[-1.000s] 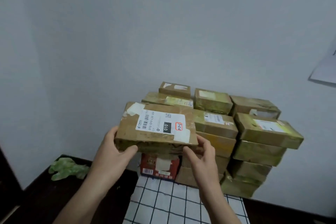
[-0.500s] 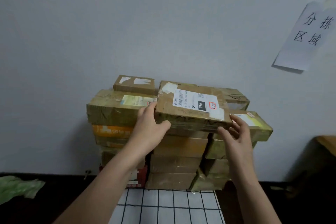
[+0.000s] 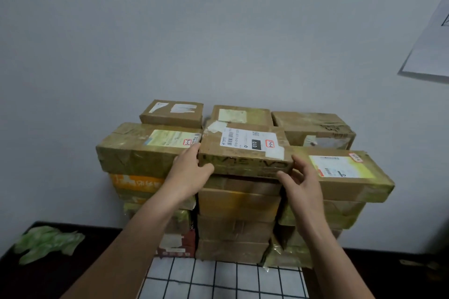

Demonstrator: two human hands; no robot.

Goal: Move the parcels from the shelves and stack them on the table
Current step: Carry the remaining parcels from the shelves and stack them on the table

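A brown taped parcel (image 3: 245, 153) with a white label marked 010 lies flat on top of the middle column of a stack of parcels (image 3: 238, 221) against the wall. My left hand (image 3: 192, 172) grips its left front corner, thumb under the front edge. My right hand (image 3: 301, 177) holds its right front corner with curled fingers. A long parcel (image 3: 148, 150) sits level with it on the left, and another long parcel (image 3: 340, 175) juts out on the right.
Smaller parcels (image 3: 172, 113) line the back row against the grey wall. The stack stands on a dark table (image 3: 48, 281) with a white grid-patterned cloth (image 3: 218, 279) in front. Crumpled green plastic (image 3: 46, 243) lies at left. A paper sheet (image 3: 432, 43) hangs on the wall at right.
The labelled parcel has come down from in front of the stack onto the top of the middle column. Both hands stayed on its front corners. The view has moved closer.
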